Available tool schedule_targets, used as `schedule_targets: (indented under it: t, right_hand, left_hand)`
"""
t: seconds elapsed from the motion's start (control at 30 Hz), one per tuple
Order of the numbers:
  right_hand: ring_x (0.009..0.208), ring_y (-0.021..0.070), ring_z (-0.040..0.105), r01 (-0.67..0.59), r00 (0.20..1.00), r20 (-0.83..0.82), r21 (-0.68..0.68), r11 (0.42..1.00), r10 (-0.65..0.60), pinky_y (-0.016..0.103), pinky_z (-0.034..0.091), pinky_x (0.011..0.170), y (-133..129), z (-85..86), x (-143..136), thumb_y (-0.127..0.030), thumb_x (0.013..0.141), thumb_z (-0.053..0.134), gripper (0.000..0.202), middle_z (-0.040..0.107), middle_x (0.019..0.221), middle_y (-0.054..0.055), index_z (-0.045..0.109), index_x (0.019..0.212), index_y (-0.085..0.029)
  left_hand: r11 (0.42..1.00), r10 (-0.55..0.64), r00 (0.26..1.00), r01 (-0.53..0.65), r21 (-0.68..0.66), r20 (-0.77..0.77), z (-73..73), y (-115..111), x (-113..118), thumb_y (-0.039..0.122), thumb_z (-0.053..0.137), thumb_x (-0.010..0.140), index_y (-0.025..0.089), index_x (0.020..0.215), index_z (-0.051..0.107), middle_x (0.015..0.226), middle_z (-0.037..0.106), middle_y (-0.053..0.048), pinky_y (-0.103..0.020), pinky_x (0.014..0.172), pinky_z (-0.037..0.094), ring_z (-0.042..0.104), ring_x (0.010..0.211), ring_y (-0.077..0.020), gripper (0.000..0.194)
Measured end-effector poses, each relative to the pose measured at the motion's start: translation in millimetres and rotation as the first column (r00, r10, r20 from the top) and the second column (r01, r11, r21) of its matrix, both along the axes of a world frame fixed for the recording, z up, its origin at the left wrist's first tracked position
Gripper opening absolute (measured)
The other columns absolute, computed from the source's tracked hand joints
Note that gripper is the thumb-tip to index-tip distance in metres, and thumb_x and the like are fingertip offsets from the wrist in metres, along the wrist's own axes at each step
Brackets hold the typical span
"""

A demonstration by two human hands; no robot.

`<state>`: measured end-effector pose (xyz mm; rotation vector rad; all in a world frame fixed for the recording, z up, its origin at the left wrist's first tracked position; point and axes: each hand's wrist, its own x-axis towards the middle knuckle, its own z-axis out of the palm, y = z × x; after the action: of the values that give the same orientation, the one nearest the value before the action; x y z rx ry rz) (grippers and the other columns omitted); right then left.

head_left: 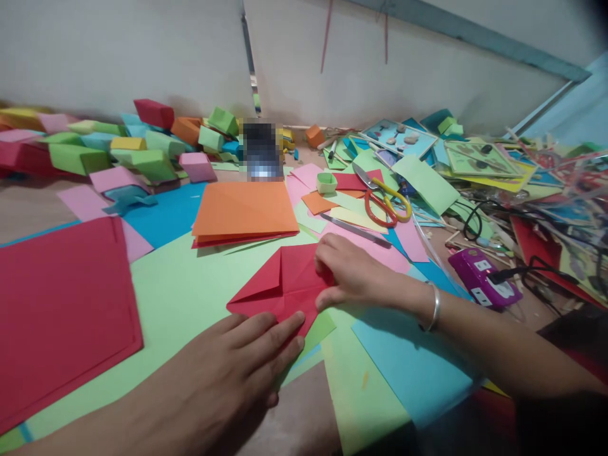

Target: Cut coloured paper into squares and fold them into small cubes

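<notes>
Mid-counter, on the light green sheet [180, 291], the red paper [280, 285] is partly folded: flaps already meet at a centre crease, no finished box shape yet. Left hand [237, 367] lies flat, fingers together, pinning its near corner; right hand [351, 272] presses fingertips on the right edge. Folded paper boxes [152, 152] sit piled by the wall, scissors [384, 202] lie untouched beyond.

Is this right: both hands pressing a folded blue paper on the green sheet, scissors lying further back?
Not quite. In the head view the folded paper is red, not blue. The rest holds: the left hand lies flat on its near edge, the right hand presses its right side, it rests on the green sheet, and the scissors lie further back.
</notes>
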<state>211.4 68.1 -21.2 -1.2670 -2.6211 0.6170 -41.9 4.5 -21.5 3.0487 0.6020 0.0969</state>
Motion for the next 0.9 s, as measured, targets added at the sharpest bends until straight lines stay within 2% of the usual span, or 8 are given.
schedule_targets:
  t: [0.17,0.23,0.33,0.43,0.53,0.63,0.77,0.9]
  right_hand:
    - [0.081,0.0163,0.044,0.083,0.996,0.033,-0.016,0.996,-0.082,0.025,0.031,0.064,12,4.6,17,-0.034,0.067,0.090,0.043,0.046,0.090,0.002,0.053,0.079,-0.017]
    - [0.080,0.0156,0.044,0.088,0.996,0.032,-0.045,0.995,-0.087,0.024,0.031,0.064,13,5.7,18,-0.033,0.067,0.089,0.041,0.046,0.090,0.001,0.053,0.078,-0.017]
    - [0.081,0.0154,0.044,0.087,0.996,0.032,-0.060,0.994,-0.085,0.025,0.031,0.064,12,6.0,16,-0.032,0.068,0.089,0.040,0.045,0.090,0.001,0.053,0.076,-0.017]
    - [0.082,0.0157,0.044,0.080,0.996,0.035,-0.048,0.996,-0.078,0.025,0.031,0.065,11,5.3,15,-0.033,0.069,0.089,0.039,0.045,0.091,0.001,0.054,0.075,-0.016]
    - [0.081,0.0153,0.044,0.083,0.996,0.036,-0.044,0.996,-0.081,0.025,0.031,0.064,11,5.3,16,-0.034,0.069,0.089,0.040,0.046,0.092,0.002,0.053,0.074,-0.016]
    - [0.079,0.0144,0.044,0.093,0.995,0.050,-0.055,0.994,-0.090,0.025,0.030,0.062,11,6.4,16,-0.035,0.069,0.088,0.040,0.046,0.092,0.002,0.053,0.073,-0.016]
    - [0.079,0.0137,0.044,0.087,0.995,0.045,-0.054,0.995,-0.085,0.025,0.029,0.061,12,6.8,16,-0.035,0.070,0.088,0.039,0.046,0.093,0.002,0.054,0.072,-0.016]
    - [0.078,0.0138,0.043,0.085,0.995,0.054,-0.061,0.995,-0.082,0.024,0.029,0.062,13,7.4,15,-0.037,0.070,0.088,0.040,0.045,0.092,0.001,0.053,0.072,-0.016]
  left_hand:
    - [0.999,0.000,0.999,0.001,-0.049,0.037,-6.2,4,0,0.037,0.057,0.096,0.030,0.135,0.061,0.134,0.067,-0.003,-0.032,0.084,0.049,0.065,0.104,-0.0218,0.040]
    - [1.000,0.008,0.997,-0.005,-0.030,0.082,-11.4,5,4,0.040,0.057,0.095,0.026,0.129,0.065,0.129,0.069,-0.005,-0.032,0.083,0.049,0.065,0.100,-0.0226,0.037]
    - [0.996,0.081,0.991,-0.076,-0.049,0.109,-20.6,2,12,0.046,0.058,0.094,0.020,0.128,0.063,0.120,0.070,-0.010,-0.035,0.083,0.049,0.062,0.095,-0.0243,0.044]
    - [0.989,0.136,0.986,-0.129,-0.076,0.095,-24.4,-2,19,0.050,0.057,0.093,0.019,0.129,0.062,0.113,0.070,-0.010,-0.036,0.084,0.049,0.060,0.093,-0.0249,0.048]
    - [0.986,0.131,0.989,-0.123,-0.109,0.072,-17.7,-3,21,0.051,0.057,0.093,0.020,0.125,0.064,0.115,0.069,-0.010,-0.036,0.081,0.050,0.060,0.093,-0.0249,0.045]
    - [0.985,0.099,0.994,-0.091,-0.144,0.050,-3.2,0,16,0.046,0.058,0.093,0.025,0.126,0.065,0.120,0.069,-0.007,-0.034,0.078,0.051,0.061,0.095,-0.0247,0.040]
    - [0.990,0.032,0.998,-0.025,-0.137,0.045,12.9,4,4,0.035,0.058,0.093,0.034,0.133,0.061,0.138,0.062,-0.001,-0.033,0.088,0.052,0.061,0.111,-0.0246,0.040]
    - [0.989,0.070,0.995,-0.060,-0.138,0.070,7.8,-1,-2,0.042,0.052,0.096,0.034,0.134,0.060,0.142,0.059,0.001,-0.034,0.094,0.050,0.057,0.121,-0.0261,0.040]
